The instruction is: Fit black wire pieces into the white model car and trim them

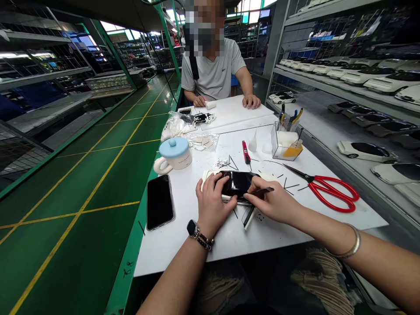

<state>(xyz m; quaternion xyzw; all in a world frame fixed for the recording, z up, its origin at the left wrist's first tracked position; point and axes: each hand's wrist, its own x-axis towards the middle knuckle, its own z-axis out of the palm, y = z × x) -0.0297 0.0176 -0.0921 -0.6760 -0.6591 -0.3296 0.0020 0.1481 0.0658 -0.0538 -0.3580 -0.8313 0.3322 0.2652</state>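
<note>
On the white table lies a model car [236,180] with a white body and a glossy black roof. My left hand [215,201] grips it from the left, fingers over the near end and thumb along the near side. Pinched in my right hand [277,202] is a dark, slim tool that looks like tweezers [264,191]. Its tip meets the car's near side, where the fingers hide the contact. A black-and-white stick-like piece [250,218] rests just below the car, beside tiny black bits. Thin black strips [288,186] are scattered around.
Red-handled scissors [333,190] lie at right, a red cutter [246,152] beyond the car. A clear tool holder [287,142] stands far right. At left are a blue-lidded mug [175,154] and a phone [160,202]. A person [216,70] sits opposite; shelves of model cars [364,151] stand right.
</note>
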